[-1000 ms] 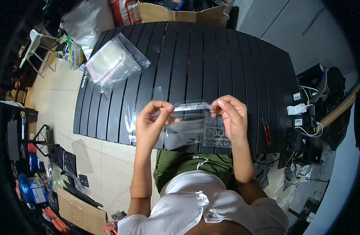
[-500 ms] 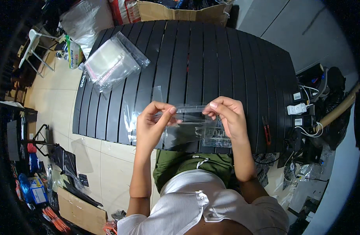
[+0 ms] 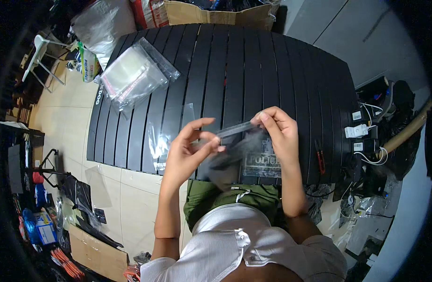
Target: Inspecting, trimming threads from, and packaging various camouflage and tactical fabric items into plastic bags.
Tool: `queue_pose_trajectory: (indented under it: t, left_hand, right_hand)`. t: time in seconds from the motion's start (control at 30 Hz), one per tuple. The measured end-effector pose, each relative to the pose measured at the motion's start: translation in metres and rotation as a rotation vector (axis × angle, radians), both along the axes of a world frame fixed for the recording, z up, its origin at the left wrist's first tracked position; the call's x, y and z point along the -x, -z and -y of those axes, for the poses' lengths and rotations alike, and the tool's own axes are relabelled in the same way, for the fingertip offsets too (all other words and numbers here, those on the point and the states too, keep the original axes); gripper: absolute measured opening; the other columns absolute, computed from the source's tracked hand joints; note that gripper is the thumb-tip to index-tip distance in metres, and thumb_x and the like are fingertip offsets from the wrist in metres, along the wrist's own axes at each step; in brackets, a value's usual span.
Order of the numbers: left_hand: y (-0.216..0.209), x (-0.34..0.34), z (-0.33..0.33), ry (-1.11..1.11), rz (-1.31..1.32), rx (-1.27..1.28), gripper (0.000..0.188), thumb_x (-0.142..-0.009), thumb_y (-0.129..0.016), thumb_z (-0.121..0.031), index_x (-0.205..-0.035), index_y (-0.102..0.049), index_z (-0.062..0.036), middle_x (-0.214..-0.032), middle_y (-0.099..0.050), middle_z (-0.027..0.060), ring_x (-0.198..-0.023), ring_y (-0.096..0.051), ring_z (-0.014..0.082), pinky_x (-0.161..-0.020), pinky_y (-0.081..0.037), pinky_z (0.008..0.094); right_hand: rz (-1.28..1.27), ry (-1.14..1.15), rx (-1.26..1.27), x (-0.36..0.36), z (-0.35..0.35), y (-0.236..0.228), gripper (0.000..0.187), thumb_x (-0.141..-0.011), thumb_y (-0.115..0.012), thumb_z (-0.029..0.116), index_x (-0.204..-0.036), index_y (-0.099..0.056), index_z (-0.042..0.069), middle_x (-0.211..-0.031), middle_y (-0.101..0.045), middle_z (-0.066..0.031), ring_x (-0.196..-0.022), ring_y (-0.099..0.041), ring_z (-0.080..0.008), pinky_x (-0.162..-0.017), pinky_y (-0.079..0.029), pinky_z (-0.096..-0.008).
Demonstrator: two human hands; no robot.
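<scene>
A clear plastic bag (image 3: 234, 129) is stretched between my hands above the near edge of the black slatted table (image 3: 244, 75); its lower part is blurred by motion. My left hand (image 3: 182, 155) pinches its left end between thumb and a finger, with the index finger raised off it. At the bag's upper right corner, my right hand (image 3: 282, 134) is closed in a pinch. Below my right wrist lies a flat, see-through piece with pale printed lettering (image 3: 262, 165), partly covered by that hand. Another clear plastic sleeve (image 3: 160, 143) rests on the table beside my left hand.
A stack of clear plastic bags (image 3: 133, 75) lies at the table's far left. A red-and-black hand tool (image 3: 320, 157) sits near the right edge. Beyond that edge are white plugs with cables (image 3: 357, 131). An open cardboard box (image 3: 220, 16) stands behind the table.
The bag has tilted, its right end now higher. My right hand has moved up and slightly right; my left hand has lowered a little and its index finger has lifted away.
</scene>
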State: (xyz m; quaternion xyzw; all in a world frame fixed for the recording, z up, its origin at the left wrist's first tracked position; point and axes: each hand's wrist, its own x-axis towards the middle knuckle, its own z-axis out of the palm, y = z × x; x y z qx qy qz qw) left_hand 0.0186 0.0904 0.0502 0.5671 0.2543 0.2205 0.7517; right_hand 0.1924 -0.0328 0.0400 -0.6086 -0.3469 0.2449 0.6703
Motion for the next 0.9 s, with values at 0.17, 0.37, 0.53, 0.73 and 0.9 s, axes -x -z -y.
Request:
queue_pose_trajectory:
  t: [0.17, 0.37, 0.53, 0.73, 0.9]
  left_hand:
    - [-0.006, -0.005, -0.005, 0.181, -0.145, -0.424, 0.040, -0.078, -0.065, -0.008, -0.116, -0.053, -0.0044, -0.094, -0.062, 0.0092, -0.091, -0.061, 0.0146, -0.070, -0.049, 0.0247]
    - [-0.029, -0.041, -0.002, 0.255, -0.157, -0.638, 0.022, -0.080, -0.065, -0.022, -0.081, -0.065, 0.0001, -0.072, -0.066, 0.0058, -0.066, -0.064, 0.0130, -0.059, -0.049, 0.0250]
    - [-0.008, -0.042, -0.003, 0.282, -0.123, -0.370, 0.022, -0.084, -0.062, -0.019, -0.086, -0.065, 0.0031, -0.071, -0.065, 0.0068, -0.067, -0.062, 0.0075, -0.057, -0.048, 0.0224]
    - [-0.014, -0.044, -0.009, 0.288, -0.210, -0.375, 0.023, -0.086, -0.058, -0.016, -0.094, -0.064, 0.0043, -0.067, -0.064, 0.0048, -0.060, -0.059, 0.0058, -0.052, -0.046, 0.0205]
    - [-0.023, -0.043, -0.005, 0.178, -0.256, -0.434, 0.020, -0.086, -0.057, -0.017, -0.090, -0.064, 0.0018, -0.065, -0.064, 0.0071, -0.055, -0.061, 0.0100, -0.049, -0.046, 0.0218]
  right_hand:
    - [0.080, -0.072, 0.062, 0.001, 0.000, -0.001, 0.009, -0.086, -0.056, 0.006, -0.082, -0.059, -0.001, -0.077, -0.059, -0.0043, -0.072, -0.054, -0.0082, -0.068, -0.042, -0.0216]
    - [0.422, -0.062, -0.013, 0.005, -0.001, -0.012, 0.002, -0.077, -0.062, -0.003, -0.078, -0.061, -0.002, -0.077, -0.059, -0.0067, -0.071, -0.053, -0.0122, -0.064, -0.042, -0.0233]
    - [0.916, 0.321, -0.180, 0.008, -0.001, -0.020, 0.015, -0.063, -0.069, -0.005, -0.073, -0.059, 0.002, -0.078, -0.061, -0.0082, -0.075, -0.057, -0.0220, -0.066, -0.045, -0.0280]
    - [1.434, -0.137, -0.110, 0.015, 0.003, -0.022, 0.023, -0.064, -0.071, 0.013, -0.085, -0.064, 0.006, -0.087, -0.058, -0.0030, -0.083, -0.054, -0.0196, -0.073, -0.043, -0.0337]
    - [1.596, -0.231, -0.003, 0.011, -0.005, -0.009, 0.011, -0.069, -0.062, 0.012, -0.080, -0.060, 0.009, -0.084, -0.054, -0.0021, -0.084, -0.053, -0.0176, -0.077, -0.041, -0.0334]
